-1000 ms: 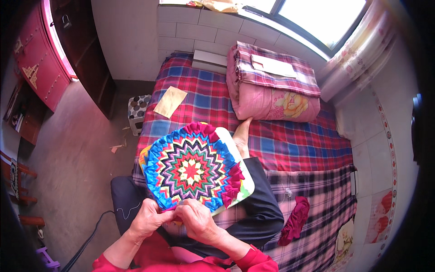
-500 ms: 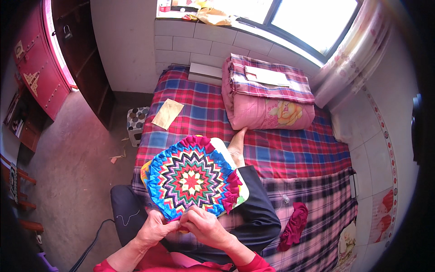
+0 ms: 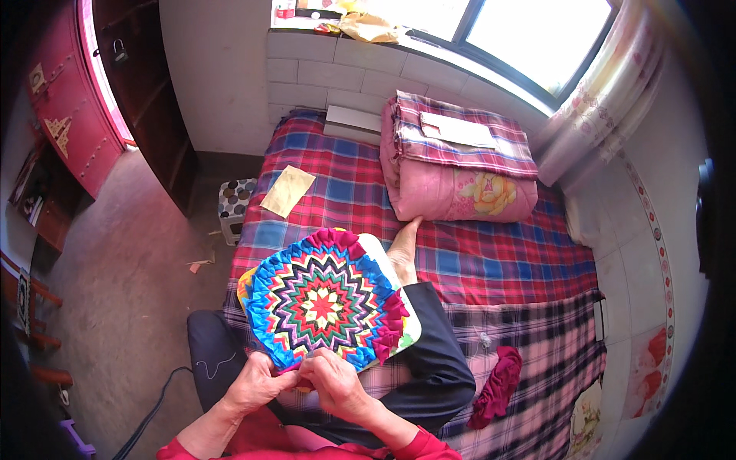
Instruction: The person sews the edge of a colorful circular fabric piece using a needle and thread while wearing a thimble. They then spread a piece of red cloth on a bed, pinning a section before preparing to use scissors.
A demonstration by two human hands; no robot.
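A round patchwork mat (image 3: 323, 305) rests across my lap, with zigzag rings of many colours around a star centre. Its ruffled rim is blue, with magenta stretches at the far and right sides. Under it, the corners of a pale board (image 3: 373, 247) show. My left hand (image 3: 257, 383) pinches the mat's near edge, where a bit of magenta cloth shows at the fingertips. Close beside it, my right hand (image 3: 333, 382) is closed with bent fingers at the same edge. Whatever sits between the right fingertips is too small to make out.
A crumpled magenta cloth (image 3: 497, 387) lies on the plaid bed to the right. Pale thread (image 3: 215, 365) clings to my dark trouser leg. Beyond the mat are a tan paper (image 3: 288, 192) and a folded pink quilt (image 3: 437, 188). A dotted stool (image 3: 234, 207) stands beside the bed.
My right hand has shifted slightly left, toward the left hand. Both hands stay at the mat's near edge. The whole view has moved a little.
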